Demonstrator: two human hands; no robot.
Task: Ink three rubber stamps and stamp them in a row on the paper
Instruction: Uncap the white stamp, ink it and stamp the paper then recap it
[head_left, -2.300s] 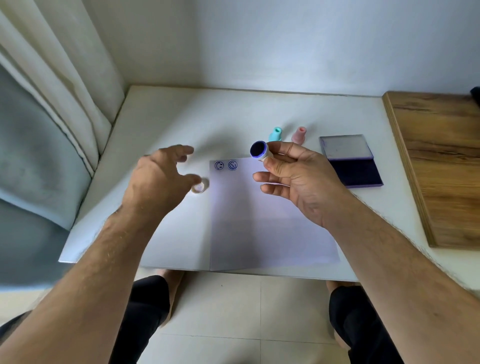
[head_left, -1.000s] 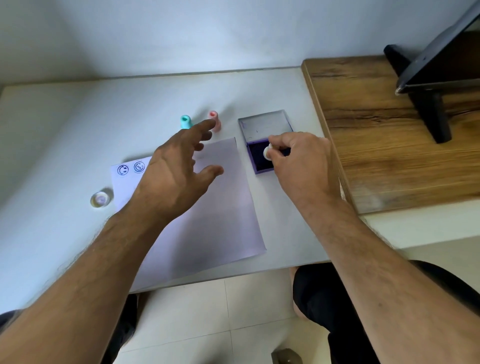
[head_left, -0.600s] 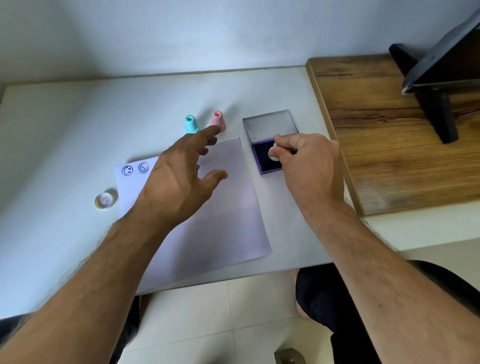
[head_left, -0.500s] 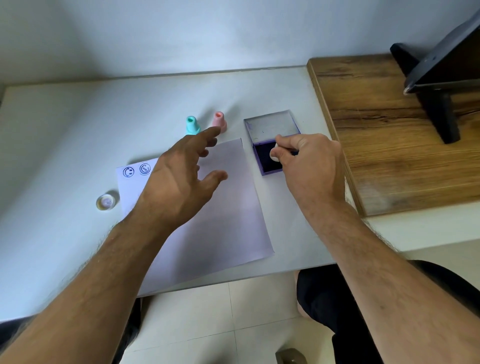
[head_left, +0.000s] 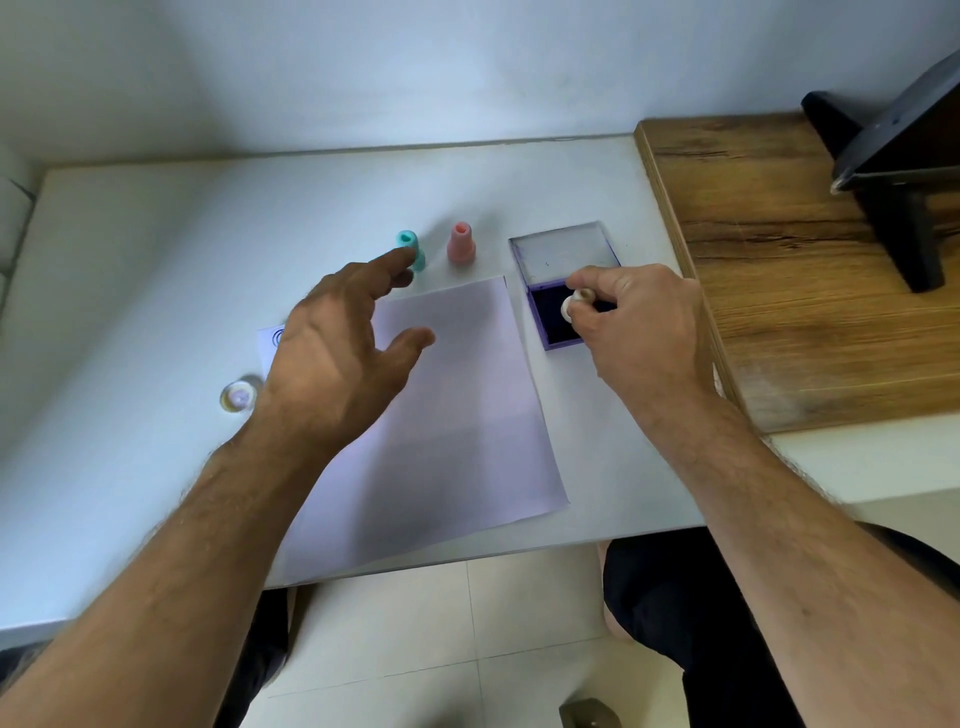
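My right hand (head_left: 636, 325) grips a small white stamp (head_left: 574, 304) and holds it over the dark pad of the open purple ink pad (head_left: 556, 325); whether it touches the pad I cannot tell. My left hand (head_left: 337, 353) hovers open above the left part of the paper (head_left: 447, 415), fingers spread, index finger pointing toward the teal stamp (head_left: 410, 249). A pink stamp (head_left: 460, 248) stands upright beside the teal one, behind the paper. A stamped mark (head_left: 278, 336) shows partly at the paper's top left corner; my left hand hides the rest.
A small clear stamp cap (head_left: 238, 399) lies on the white table (head_left: 156, 260) left of the paper. A raised wooden board (head_left: 779, 260) sits at the right, carrying a dark stand (head_left: 893, 156) with a tablet. The table's front edge is near my knees.
The right hand carried the white stamp from above the paper to the ink pad and keeps it there. The left hand let go of the cap and drifted over the paper, covering the marks.
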